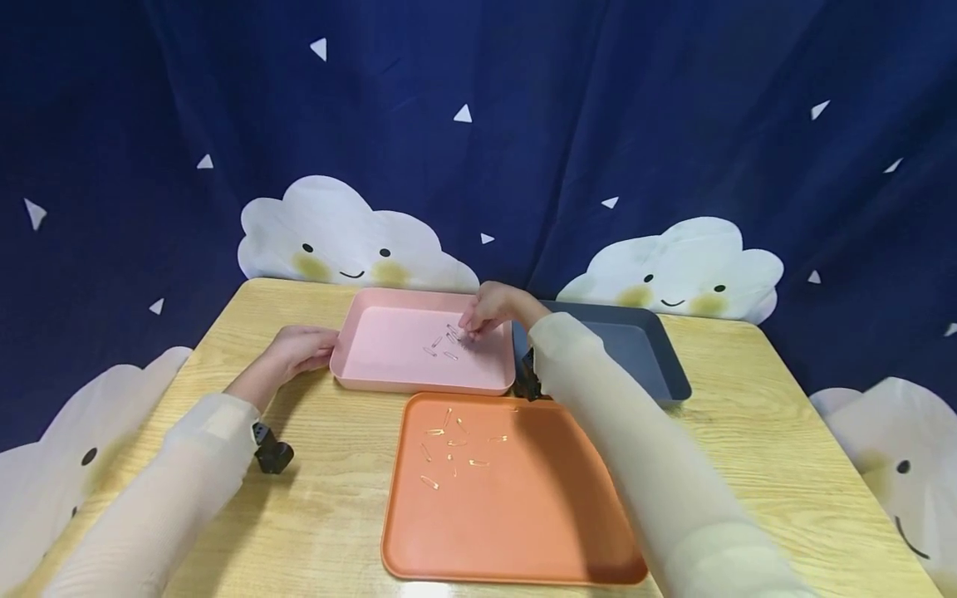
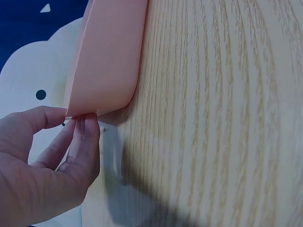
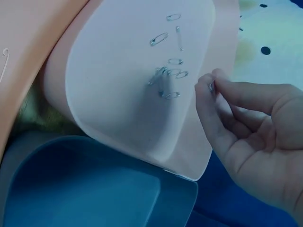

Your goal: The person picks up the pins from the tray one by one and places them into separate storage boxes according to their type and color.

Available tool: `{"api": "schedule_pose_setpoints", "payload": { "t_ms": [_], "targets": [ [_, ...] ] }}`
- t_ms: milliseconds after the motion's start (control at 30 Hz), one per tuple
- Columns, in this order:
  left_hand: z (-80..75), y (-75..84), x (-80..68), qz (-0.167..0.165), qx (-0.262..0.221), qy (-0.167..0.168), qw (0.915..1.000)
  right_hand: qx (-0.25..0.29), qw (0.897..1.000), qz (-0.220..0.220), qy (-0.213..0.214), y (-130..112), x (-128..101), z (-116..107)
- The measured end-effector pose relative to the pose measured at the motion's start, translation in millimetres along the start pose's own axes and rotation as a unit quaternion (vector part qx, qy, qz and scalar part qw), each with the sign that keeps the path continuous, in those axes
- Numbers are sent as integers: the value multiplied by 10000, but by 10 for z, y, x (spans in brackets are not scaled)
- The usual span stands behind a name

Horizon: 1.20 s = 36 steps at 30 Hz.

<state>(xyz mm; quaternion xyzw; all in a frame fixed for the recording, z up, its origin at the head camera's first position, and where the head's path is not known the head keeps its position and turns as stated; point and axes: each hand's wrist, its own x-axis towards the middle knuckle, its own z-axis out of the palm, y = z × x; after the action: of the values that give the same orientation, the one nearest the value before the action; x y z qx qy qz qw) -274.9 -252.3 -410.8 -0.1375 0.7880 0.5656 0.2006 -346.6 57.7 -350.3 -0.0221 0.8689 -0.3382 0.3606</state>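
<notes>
On the wooden table (image 1: 329,465) in front of me there are three trays. The pink tray (image 1: 396,345) is at the back in the middle. The orange tray (image 1: 523,515) is closer to me, just in front of it. The dark blue tray (image 1: 643,349) sits right beside the pink one, on its right side.

My right hand (image 1: 489,309) is over the pink tray. My thumb and first finger are pressed together, and in the right wrist view I can see a small silver safety pin (image 3: 211,86) pinched between their tips. My other fingers are bent in loosely. Under my hand, more silver pins (image 3: 168,71) lie on the floor of the pink tray, some in a little bunch and some apart.

My left hand (image 1: 299,349) is at the left end of the pink tray. My fingers (image 2: 85,142) touch the tray's corner, with my thumb up by the rim, so I hold it lightly there.

Gold pins (image 1: 452,444) lie spread out on the far part of the orange tray. A small black thing (image 1: 271,453) sits on the table near my left sleeve.
</notes>
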Motion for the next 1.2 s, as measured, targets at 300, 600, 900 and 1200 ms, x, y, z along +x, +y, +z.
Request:
{"api": "schedule_pose_setpoints", "payload": {
  "t_ms": [300,600,900,1200],
  "targets": [
    [-28,24,-6,142,-19,-83,9999,-131,9995,191,204,33,100,27],
    [6,31,-34,120,-25,-61,9999,-373,9970,-266,629,94,103,76],
    [51,61,-68,394,187,111,9990,-408,9921,-989,649,328,-266,-7],
    [51,86,-156,727,1079,450,9905,-247,9845,-1415,1006,940,-793,-126]
  ]
}}
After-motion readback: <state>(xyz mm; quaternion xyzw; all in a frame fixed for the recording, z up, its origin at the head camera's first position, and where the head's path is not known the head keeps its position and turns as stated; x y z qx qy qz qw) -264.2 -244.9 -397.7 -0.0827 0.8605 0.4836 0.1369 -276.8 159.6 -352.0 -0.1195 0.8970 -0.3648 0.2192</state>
